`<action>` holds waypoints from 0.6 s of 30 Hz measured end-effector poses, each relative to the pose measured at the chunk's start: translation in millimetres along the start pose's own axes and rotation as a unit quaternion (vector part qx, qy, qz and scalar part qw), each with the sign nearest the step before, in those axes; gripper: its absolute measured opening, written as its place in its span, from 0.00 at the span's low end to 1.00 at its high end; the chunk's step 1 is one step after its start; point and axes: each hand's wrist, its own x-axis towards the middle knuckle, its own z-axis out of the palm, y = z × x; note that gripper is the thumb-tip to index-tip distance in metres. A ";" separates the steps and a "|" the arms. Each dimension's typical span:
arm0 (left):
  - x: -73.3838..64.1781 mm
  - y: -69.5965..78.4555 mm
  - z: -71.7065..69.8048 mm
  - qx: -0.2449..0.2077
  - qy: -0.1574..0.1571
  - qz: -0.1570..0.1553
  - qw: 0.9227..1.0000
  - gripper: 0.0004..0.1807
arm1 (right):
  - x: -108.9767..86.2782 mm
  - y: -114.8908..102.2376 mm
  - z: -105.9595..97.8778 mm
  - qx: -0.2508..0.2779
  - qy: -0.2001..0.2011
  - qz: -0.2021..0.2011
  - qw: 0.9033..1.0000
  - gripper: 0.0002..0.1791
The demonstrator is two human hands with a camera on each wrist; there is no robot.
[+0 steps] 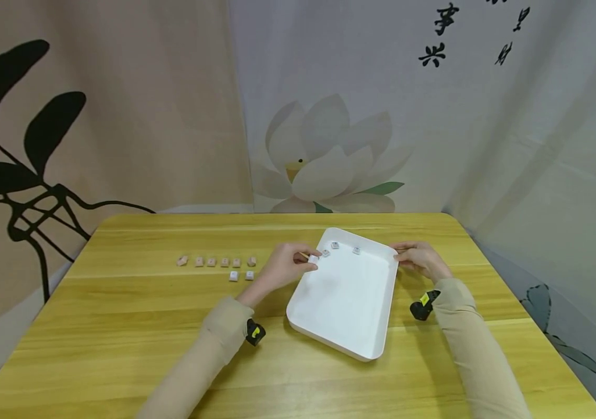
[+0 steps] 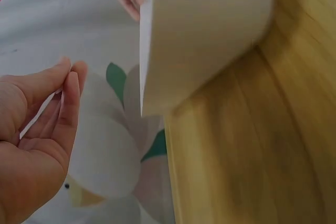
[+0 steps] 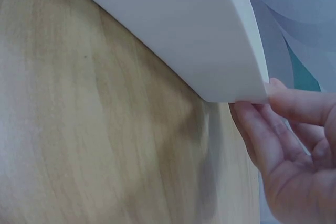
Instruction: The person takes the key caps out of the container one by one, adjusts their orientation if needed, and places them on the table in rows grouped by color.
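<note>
A white rectangular tray [image 1: 350, 302] stands tilted, its far right corner raised off the table. My right hand [image 1: 419, 259] pinches that corner's rim, thumb above and fingers below, as the right wrist view shows. Over the tray's left rim, my left hand [image 1: 287, 265] holds a small white keycap [image 1: 314, 259] between thumb and fingertips. In the left wrist view the fingertips meet and hide the keycap. Inside the tray, near its far end, lie a keycap [image 1: 326, 253], another keycap [image 1: 335, 245] and a third keycap [image 1: 356, 250].
Left of the tray, several beige keycaps [image 1: 225, 262] form a row on the wooden table [image 1: 135, 326]. Just in front of them sit two white keycaps, a left one [image 1: 233, 276] and a right one [image 1: 249, 275]. A printed curtain [image 1: 329, 157] hangs behind the table.
</note>
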 end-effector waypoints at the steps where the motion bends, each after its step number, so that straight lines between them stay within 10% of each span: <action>1: -3.6 -2.9 -3.3 -0.002 0.006 0.003 1.000 0.12 | 0.0 0.1 0.0 0.001 0.000 0.001 1.000 0.28; 18: -59.7 -64.4 -80.8 0.047 0.090 -0.050 0.994 0.12 | -0.8 0.2 -1.0 0.007 0.005 0.000 1.000 0.28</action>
